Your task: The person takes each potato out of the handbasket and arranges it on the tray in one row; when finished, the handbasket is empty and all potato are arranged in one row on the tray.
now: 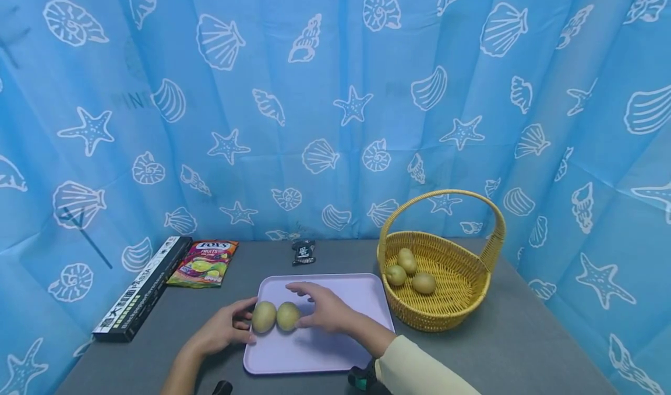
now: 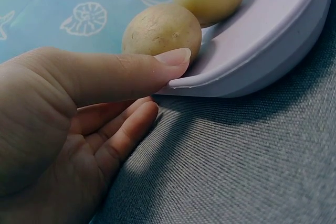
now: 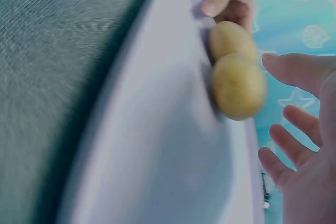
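Two yellow-brown potatoes sit side by side near the left end of a pale lilac tray (image 1: 325, 354): a left potato (image 1: 264, 317) and a right potato (image 1: 288, 316). My left hand (image 1: 225, 327) is at the tray's left edge, its thumb by the rim and close to the left potato in the left wrist view. Its other fingers are loosely bent outside the rim. Over the tray, my right hand (image 1: 327, 310) spreads its fingers and thumb beside the right potato. A gap shows between that thumb and the potato in the right wrist view.
Right of the tray stands a yellow woven basket (image 1: 445, 322) with a tall handle, holding several similar potatoes (image 1: 423, 283). A red candy bag (image 1: 204, 264) and a long black-and-white box (image 1: 144, 290) lie at left. A small black packet (image 1: 303, 252) lies behind the tray.
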A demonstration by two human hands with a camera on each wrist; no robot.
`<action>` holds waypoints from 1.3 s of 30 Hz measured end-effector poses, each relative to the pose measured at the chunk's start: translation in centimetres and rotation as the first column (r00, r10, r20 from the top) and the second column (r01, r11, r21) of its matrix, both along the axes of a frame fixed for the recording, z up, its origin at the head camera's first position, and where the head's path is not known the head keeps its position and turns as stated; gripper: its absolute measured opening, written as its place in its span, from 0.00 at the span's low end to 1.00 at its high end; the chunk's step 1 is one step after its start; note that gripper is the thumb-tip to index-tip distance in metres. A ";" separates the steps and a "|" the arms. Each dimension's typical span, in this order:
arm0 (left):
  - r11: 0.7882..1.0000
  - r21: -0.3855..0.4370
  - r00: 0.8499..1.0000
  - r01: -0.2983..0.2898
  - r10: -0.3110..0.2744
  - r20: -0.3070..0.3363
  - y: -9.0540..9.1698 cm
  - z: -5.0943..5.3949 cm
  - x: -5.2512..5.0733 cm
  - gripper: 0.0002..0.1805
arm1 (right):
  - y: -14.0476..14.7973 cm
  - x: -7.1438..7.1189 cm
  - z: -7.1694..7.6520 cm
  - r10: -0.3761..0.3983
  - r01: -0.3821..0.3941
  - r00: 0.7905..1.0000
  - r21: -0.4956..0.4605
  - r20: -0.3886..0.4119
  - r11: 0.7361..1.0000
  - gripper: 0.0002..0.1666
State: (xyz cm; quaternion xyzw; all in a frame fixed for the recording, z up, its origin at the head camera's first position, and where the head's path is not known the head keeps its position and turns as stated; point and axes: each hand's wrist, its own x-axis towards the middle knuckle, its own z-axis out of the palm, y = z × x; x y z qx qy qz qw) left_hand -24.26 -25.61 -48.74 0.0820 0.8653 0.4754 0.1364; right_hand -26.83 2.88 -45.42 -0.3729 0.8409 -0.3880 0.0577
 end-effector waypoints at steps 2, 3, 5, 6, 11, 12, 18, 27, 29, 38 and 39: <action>1.000 0.003 1.000 0.009 -0.009 0.000 0.0 0.0 0.0 0.50 | 0.7 0.0 0.7 0.000 0.000 1.000 -0.011 -0.017 1.000 0.42; 1.000 0.006 1.000 0.015 -0.015 -0.001 0.0 0.0 0.0 0.50 | 1.1 0.0 1.1 0.003 -0.004 1.000 -0.018 -0.027 1.000 0.41; 1.000 0.011 1.000 0.020 -0.020 -0.001 -0.1 0.0 0.0 0.51 | 1.9 0.0 1.9 0.003 -0.005 0.999 -0.035 -0.044 0.999 0.39; 1.000 0.014 1.000 0.024 -0.024 -0.002 -0.1 0.0 0.0 0.51 | 2.3 0.0 2.4 0.004 -0.007 0.999 -0.046 -0.051 0.999 0.38; 1.000 0.016 1.000 0.027 -0.027 0.000 -0.1 -0.2 -0.1 0.51 | 4.8 0.3 4.6 -0.016 0.008 0.996 -0.092 -0.084 0.996 0.29; 1.000 0.015 1.000 0.024 -0.024 0.001 -0.1 -0.2 -0.1 0.51 | 5.3 0.4 5.0 -0.020 0.011 0.995 -0.097 -0.094 0.995 0.28; 1.000 0.005 1.000 0.007 -0.007 0.009 -0.1 -0.1 0.0 0.51 | 8.4 0.1 7.1 -0.036 0.021 0.991 -0.111 -0.131 0.994 0.21; 1.000 -0.002 1.000 -0.010 0.010 0.010 0.0 0.0 0.0 0.51 | 13.0 -0.9 9.1 -0.128 0.119 0.977 -0.059 -0.171 0.991 0.16; 1.000 0.001 1.000 0.000 0.000 0.007 0.0 0.0 0.0 0.51 | 13.9 -1.0 9.4 -0.149 0.142 0.972 -0.050 -0.181 0.989 0.15; 1.000 0.005 1.000 0.005 -0.005 0.009 0.0 0.0 0.1 0.51 | 17.6 -2.8 9.5 -0.238 0.231 0.960 -0.063 -0.147 0.971 0.16; 1.000 0.007 1.000 0.002 -0.002 0.012 0.0 0.0 0.1 0.50 | 18.0 -3.1 9.4 -0.250 0.243 0.958 -0.065 -0.139 0.968 0.16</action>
